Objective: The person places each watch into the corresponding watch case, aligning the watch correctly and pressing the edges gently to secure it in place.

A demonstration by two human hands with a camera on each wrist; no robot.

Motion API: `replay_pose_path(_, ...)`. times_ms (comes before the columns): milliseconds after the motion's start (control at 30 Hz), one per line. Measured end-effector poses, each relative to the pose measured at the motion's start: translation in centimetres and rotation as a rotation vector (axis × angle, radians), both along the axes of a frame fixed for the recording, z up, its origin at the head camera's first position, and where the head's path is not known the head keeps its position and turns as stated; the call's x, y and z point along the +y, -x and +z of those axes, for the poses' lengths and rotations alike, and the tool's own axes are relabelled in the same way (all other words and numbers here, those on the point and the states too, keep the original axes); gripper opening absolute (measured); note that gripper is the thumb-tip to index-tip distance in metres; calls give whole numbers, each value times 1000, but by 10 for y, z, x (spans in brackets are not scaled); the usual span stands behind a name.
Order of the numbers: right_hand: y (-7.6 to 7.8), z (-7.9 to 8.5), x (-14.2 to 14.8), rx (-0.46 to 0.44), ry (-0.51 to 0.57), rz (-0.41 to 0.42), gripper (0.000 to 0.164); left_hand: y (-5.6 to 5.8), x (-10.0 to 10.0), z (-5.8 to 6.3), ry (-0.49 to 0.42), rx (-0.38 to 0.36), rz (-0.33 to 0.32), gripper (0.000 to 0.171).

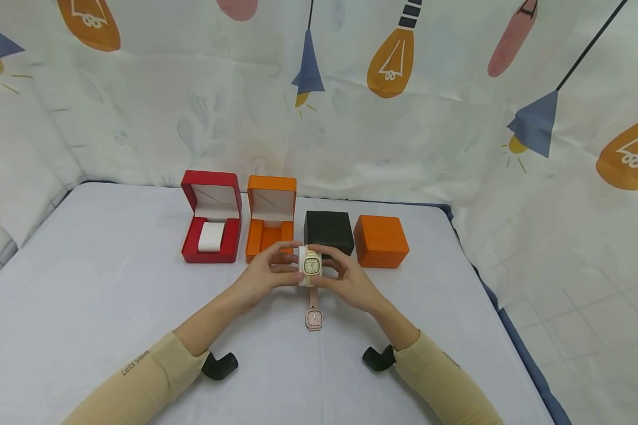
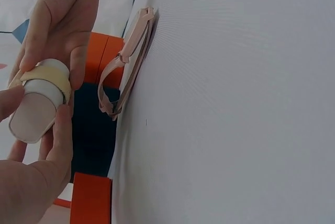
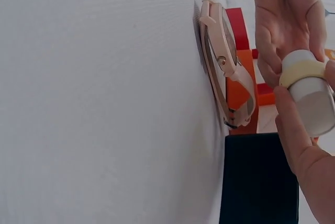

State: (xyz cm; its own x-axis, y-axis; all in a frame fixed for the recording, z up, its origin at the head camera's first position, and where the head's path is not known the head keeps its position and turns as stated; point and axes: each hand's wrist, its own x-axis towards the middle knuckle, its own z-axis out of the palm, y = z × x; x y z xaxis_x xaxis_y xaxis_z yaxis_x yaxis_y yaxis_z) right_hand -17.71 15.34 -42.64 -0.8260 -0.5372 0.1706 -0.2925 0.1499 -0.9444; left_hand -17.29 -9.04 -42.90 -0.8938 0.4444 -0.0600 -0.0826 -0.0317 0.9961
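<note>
A cream-strapped watch [image 1: 312, 265] with a gold-toned face is wrapped around a white watch cushion [image 1: 302, 260], held up above the table. My left hand [image 1: 266, 273] grips the cushion from the left, thumb below and fingers above. From the right, my right hand [image 1: 351, 282] pinches the watch and cushion together. In the left wrist view, the cream strap [image 2: 49, 75] circles the rounded cushion [image 2: 34, 114]. A pink watch [image 1: 314, 319] lies on the table just in front of the hands; its strap forms a loop in the right wrist view.
Behind the hands stand a red watch box [image 1: 211, 257] with its lid up and a white cushion inside, and an orange box [image 1: 254, 239], also with its lid raised. A dark box [image 1: 328, 227] and a closed orange box [image 1: 381, 242] stand farther right. White cloth covers the table [image 1: 111, 265].
</note>
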Motion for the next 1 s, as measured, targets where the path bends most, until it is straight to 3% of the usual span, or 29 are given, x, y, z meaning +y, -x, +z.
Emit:
replay_pose_path(367,-1,4,1,-51,19,23,64,0,-6,0,26,-5,-23,70)
replay_pose_path(600,-1,3,-3,-60,7,-7,64,0,-11,4,131,124,-35,74)
replay_pose_path(833,-12,24,-9,-54,7,-18,61,2,-9,7,225,239,-42,78)
replay_pose_path(1000,-5,11,-7,-66,5,-33,64,2,-7,9,254,274,-30,80)
